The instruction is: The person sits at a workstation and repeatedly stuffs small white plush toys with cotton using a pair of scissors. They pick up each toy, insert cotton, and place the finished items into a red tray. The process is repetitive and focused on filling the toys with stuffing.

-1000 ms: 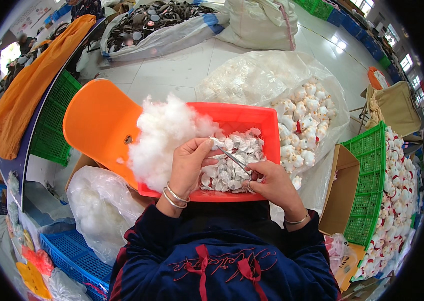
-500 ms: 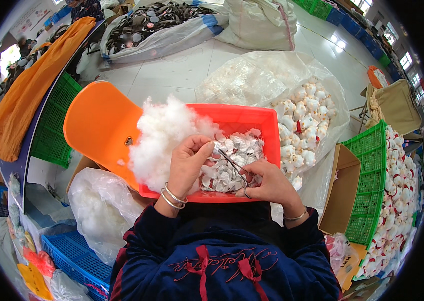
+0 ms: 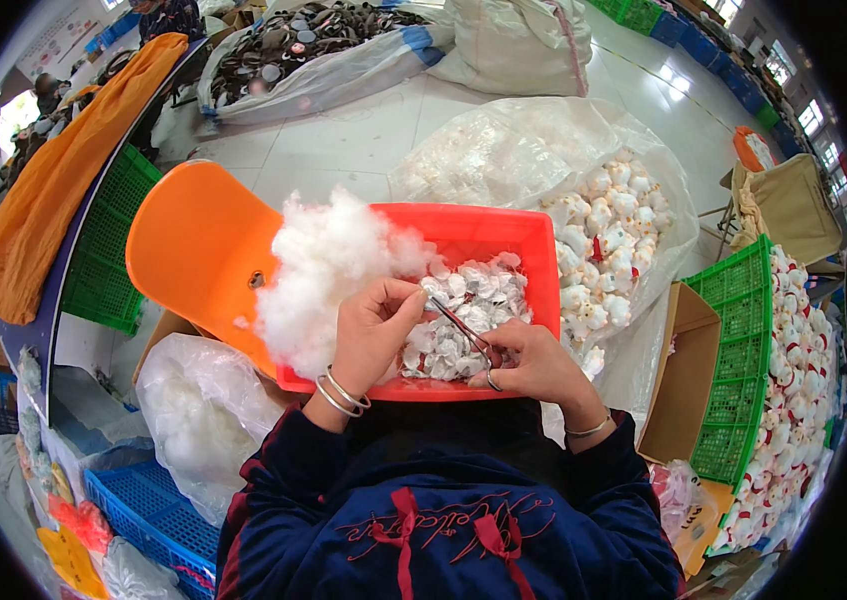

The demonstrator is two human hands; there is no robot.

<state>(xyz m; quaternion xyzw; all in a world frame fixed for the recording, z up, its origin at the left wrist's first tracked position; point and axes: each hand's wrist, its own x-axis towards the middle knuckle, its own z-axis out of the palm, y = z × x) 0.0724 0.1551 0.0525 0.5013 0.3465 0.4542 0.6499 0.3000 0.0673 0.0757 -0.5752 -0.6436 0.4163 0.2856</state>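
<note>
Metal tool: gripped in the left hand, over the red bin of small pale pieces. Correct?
Wrong hand. The head view shows the metal tool gripped in the right hand, over the red bin of small pale pieces.

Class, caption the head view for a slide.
Over a red bin of small pale pieces, the right hand holds a slim metal tool, its tip by the left hand.

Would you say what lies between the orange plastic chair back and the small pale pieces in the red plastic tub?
Fluffy white stuffing, partly hidden by the left hand, lies there in the head view.
</note>
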